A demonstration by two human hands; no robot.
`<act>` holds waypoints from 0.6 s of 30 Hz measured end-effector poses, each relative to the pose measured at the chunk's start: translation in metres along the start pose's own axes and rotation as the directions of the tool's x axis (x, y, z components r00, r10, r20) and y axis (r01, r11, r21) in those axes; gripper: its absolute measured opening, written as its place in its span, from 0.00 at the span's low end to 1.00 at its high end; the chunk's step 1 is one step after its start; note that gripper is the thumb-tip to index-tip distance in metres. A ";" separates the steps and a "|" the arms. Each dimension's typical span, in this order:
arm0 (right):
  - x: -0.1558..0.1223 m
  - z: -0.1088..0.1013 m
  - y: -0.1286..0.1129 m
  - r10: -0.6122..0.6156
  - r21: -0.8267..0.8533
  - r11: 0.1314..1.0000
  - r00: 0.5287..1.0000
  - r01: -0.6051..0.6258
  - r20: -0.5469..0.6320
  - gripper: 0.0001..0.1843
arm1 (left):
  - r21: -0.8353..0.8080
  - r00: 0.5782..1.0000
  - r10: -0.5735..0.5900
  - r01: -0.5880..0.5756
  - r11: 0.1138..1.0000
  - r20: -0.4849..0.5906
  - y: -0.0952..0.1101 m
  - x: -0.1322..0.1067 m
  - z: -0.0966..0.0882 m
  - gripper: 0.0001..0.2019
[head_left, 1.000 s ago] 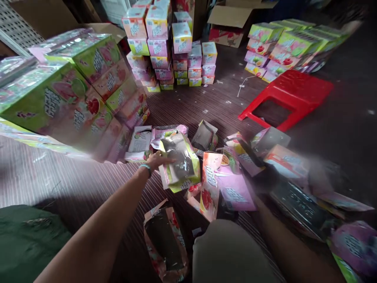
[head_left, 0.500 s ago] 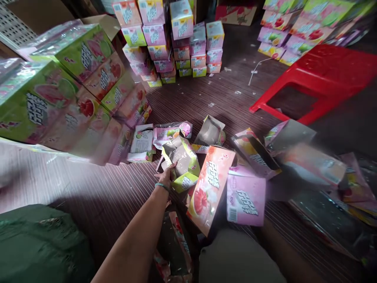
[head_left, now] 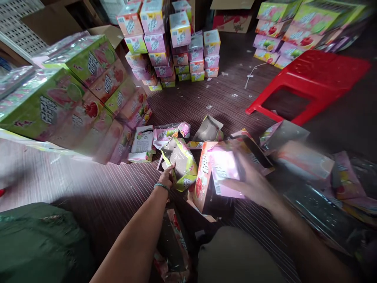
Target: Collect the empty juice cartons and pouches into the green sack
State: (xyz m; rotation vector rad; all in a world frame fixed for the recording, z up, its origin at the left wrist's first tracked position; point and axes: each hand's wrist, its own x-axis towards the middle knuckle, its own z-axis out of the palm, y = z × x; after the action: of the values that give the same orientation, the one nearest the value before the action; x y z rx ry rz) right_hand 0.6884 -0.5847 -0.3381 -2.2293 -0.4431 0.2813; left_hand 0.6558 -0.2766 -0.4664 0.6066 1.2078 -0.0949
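Observation:
My left hand (head_left: 166, 179), a green band on its wrist, grips the edge of a crumpled green carton (head_left: 181, 163) on the floor. My right hand (head_left: 250, 182), blurred by motion, lies over a small pink box (head_left: 224, 173) with its fingers stretched along it; the pink box is partly inside an orange grapefruit-printed carton (head_left: 202, 181). Whether the fingers clasp the box is smeared. Other flattened and opened cartons (head_left: 207, 131) lie around these.
Shrink-wrapped packs of green and pink boxes (head_left: 73, 98) pile at the left. Stacked small boxes (head_left: 167, 43) stand at the back. A red plastic stool (head_left: 309, 84) lies tipped at the right. More packs (head_left: 291, 27) are far right. An opened carton (head_left: 173, 243) sits by my knee (head_left: 235, 255).
My right hand has come into view and pushed the pink box up into the orange carton. My left hand stays on the green carton.

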 end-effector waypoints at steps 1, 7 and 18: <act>0.004 -0.004 -0.006 -0.007 -0.004 1.000 1.000 0.007 0.018 0.48 | 0.004 1.000 -0.007 0.007 1.000 -0.007 0.001 -0.002 0.001 0.07; -0.014 0.007 0.030 0.095 -0.125 0.989 0.980 -0.074 0.175 0.42 | 0.013 1.000 0.015 -0.015 1.000 -0.015 0.004 -0.006 0.006 0.04; -0.057 0.037 0.059 0.092 0.160 0.982 0.993 -0.104 0.077 0.27 | 0.140 0.971 0.236 -0.230 0.963 -0.029 0.094 -0.036 -0.001 0.11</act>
State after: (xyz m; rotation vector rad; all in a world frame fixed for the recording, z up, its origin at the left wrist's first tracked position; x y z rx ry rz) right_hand 0.6370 -0.6170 -0.4037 -2.0876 -0.3349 0.4334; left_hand 0.6772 -0.2060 -0.3979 0.8702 1.1714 0.0364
